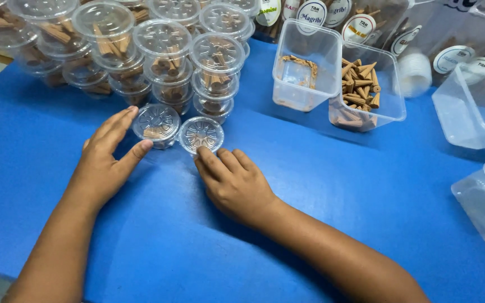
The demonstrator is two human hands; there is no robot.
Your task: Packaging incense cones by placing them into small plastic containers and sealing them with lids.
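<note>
Left hand (103,160) is lying open, fingers cupping a small lidded clear cup (156,124) of brown cones on the blue table (332,185); right hand (232,182), loosely curled, is fingertip-touching its neighbour cup (201,134). White oval-labelled packets (359,27) are sitting far back.

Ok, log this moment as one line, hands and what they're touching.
left hand: fingers against lidded cup | right hand: fingertips on second lidded cup | surface: blue table | behind: stacked cups

Left hand (105,163) and right hand (234,182) touch two lidded cups (156,123) — blue table (332,185).
</note>
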